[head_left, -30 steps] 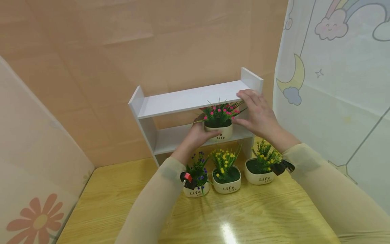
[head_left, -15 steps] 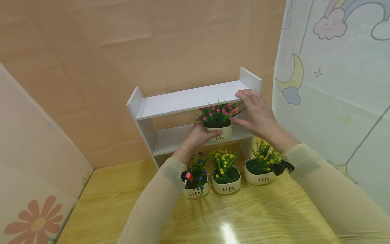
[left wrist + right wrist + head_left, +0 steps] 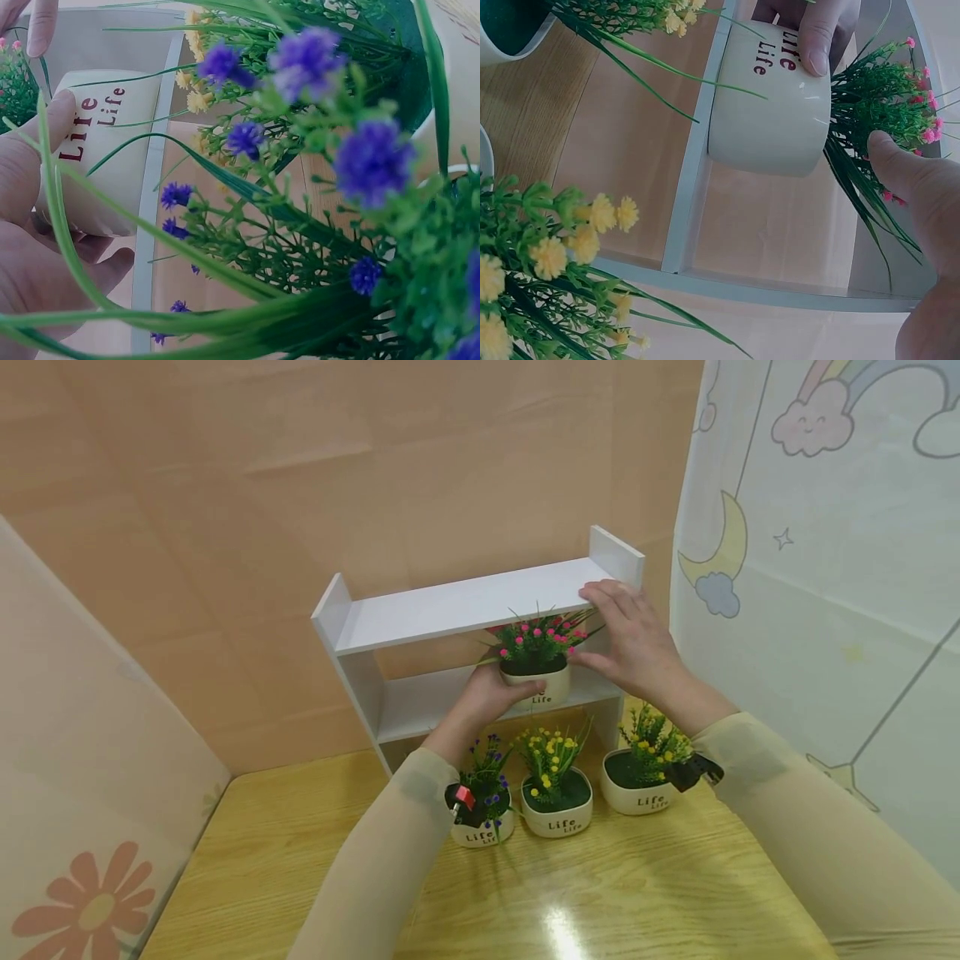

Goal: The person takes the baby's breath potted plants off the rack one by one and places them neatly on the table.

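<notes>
My left hand point(image 3: 483, 693) grips a cream flowerpot point(image 3: 557, 685) marked "Life", thumb across its front and the other fingers mostly hidden by the pot. Pink artificial flowers point(image 3: 540, 639) fill it. The pot is at the middle board of a white shelf rack point(image 3: 465, 603), just under the top board. In the right wrist view the pot point(image 3: 769, 131) is by the board's front edge. My right hand point(image 3: 637, 643) rests its fingers on the top board's right front, its thumb lower, beside the pink flowers; whether the thumb touches them I cannot tell.
In front of the rack on the wooden table point(image 3: 300, 843) stand three more pots: one with purple flowers point(image 3: 491, 789), a yellow-flowered pot point(image 3: 558, 822) and another yellow-flowered pot point(image 3: 637, 799) under the right wrist. Patterned cloth walls point(image 3: 795, 610) enclose the sides.
The view has shifted very slightly. Both hands and the pink-flowered pot stay practically where they were.
</notes>
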`<action>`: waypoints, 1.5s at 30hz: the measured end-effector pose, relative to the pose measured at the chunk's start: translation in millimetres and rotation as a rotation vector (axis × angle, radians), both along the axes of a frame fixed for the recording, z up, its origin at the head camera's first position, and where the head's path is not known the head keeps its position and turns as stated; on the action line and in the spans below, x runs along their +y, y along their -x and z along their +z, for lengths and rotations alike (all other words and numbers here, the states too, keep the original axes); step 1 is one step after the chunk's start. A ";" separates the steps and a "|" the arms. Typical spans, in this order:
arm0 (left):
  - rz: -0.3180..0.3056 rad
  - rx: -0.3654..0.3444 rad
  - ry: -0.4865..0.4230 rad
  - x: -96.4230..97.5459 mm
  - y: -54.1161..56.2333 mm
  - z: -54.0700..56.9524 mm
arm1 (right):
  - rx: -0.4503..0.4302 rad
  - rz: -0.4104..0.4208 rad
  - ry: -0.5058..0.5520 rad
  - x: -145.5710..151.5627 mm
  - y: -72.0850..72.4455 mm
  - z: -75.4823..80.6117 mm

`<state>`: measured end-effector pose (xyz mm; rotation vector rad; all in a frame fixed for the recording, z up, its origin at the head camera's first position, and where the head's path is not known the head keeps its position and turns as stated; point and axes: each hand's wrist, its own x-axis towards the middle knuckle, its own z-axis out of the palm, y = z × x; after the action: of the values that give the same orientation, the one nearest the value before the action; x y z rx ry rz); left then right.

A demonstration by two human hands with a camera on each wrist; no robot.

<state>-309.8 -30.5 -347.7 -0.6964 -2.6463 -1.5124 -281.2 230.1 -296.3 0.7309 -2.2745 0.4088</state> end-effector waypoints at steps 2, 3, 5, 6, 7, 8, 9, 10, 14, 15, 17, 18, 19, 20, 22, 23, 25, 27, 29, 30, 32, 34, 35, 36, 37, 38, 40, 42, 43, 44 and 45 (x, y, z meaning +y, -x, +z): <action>0.001 0.004 0.003 -1.3 -0.7 0.0 | -0.004 0.002 0.000 -0.5 -0.2 0.1; 0.001 0.007 0.006 -1.8 -0.9 0.0 | -0.006 0.002 0.001 -0.7 0.1 0.0; -0.001 0.015 0.004 -2.9 -1.3 0.1 | -0.007 0.003 0.001 -0.8 0.6 0.0; 0.000 0.021 0.007 -3.4 -1.4 0.0 | -0.007 0.002 0.001 -0.7 1.1 -0.2; -0.003 0.025 0.003 -3.8 -1.7 0.1 | -0.006 0.001 0.001 -0.4 1.6 -0.4; -0.006 0.030 -0.004 -4.2 -2.1 0.2 | -0.005 0.000 0.000 -0.1 2.0 -0.6; -0.008 0.033 -0.007 -4.5 -2.3 0.3 | -0.003 -0.001 -0.001 0.2 2.3 -0.7; -0.012 0.033 -0.014 -4.9 -2.7 0.4 | -0.001 -0.001 -0.002 0.6 2.3 -0.8; -0.019 0.015 -0.027 -6.7 -5.1 0.9 | 0.004 0.001 0.001 2.4 2.7 -1.1; -0.020 0.009 -0.028 -7.2 -5.6 0.9 | 0.004 0.001 0.003 2.7 2.8 -1.2; -0.020 0.005 -0.028 -8.1 -6.5 0.7 | 0.003 0.003 0.008 3.4 3.6 -1.3; -0.024 0.007 -0.029 -8.5 -7.0 0.7 | 0.002 0.004 0.011 3.6 3.9 -1.4; -0.024 0.008 -0.026 -9.1 -7.7 0.6 | 0.001 0.002 0.011 3.8 4.2 -1.4; -0.029 0.010 -0.031 -9.5 -8.3 0.4 | -0.001 0.000 0.009 4.0 4.5 -1.5; -0.029 0.008 -0.028 -10.8 -10.0 0.0 | -0.006 -0.002 0.006 4.3 5.4 -1.9; -0.030 0.007 -0.025 -11.5 -10.8 0.0 | -0.007 -0.001 0.005 4.4 5.8 -2.0; -0.024 0.006 -0.015 -12.8 -12.7 0.0 | -0.008 -0.002 0.004 4.5 6.1 -2.2; -0.015 0.014 0.003 -13.8 -14.1 0.1 | -0.005 0.000 0.007 4.6 6.0 -1.8; -0.014 0.031 0.011 -14.8 -14.7 -0.3 | -0.001 0.003 0.011 4.6 5.4 -1.3; -0.011 0.039 0.015 -15.3 -15.0 -0.4 | 0.003 0.005 0.013 4.7 5.2 -1.1; -0.003 0.052 0.022 -16.3 -16.0 -0.9 | 0.010 0.006 0.012 5.1 4.9 -0.6; 0.011 0.060 0.030 -17.2 -17.2 -1.3 | 0.012 0.008 0.012 5.6 5.1 -0.4; 0.025 0.058 0.038 -17.8 -18.3 -1.3 | 0.012 0.008 0.012 5.9 5.4 -0.4; 0.041 0.055 0.049 -18.2 -19.3 -1.4 | 0.009 0.008 0.012 6.2 5.8 -0.3; 0.053 0.048 0.057 -18.7 -20.4 -1.4 | 0.006 0.006 0.012 6.5 6.0 -0.2; 0.061 0.041 0.065 -19.1 -21.4 -1.4 | 0.003 0.002 0.013 6.9 6.3 -0.2; 0.078 0.023 0.077 -20.2 -23.6 -1.6 | -0.004 -0.004 0.015 7.1 6.4 0.0; 0.087 0.013 0.085 -21.4 -25.7 -1.9 | -0.006 -0.008 0.011 7.1 6.7 0.0; 0.086 0.012 0.080 -21.9 -26.5 -2.0 | -0.008 -0.009 0.009 7.0 6.8 0.0; 0.087 0.011 0.072 -22.4 -27.3 -2.2 | -0.010 -0.009 0.008 6.8 7.0 0.0; 0.092 0.012 0.067 -22.9 -28.1 -2.5 | -0.012 -0.007 0.006 6.5 7.1 0.1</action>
<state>-281.6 -53.4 -350.1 -0.5767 -2.6911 -1.3989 -288.3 236.6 -296.3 0.7188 -2.2852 0.4169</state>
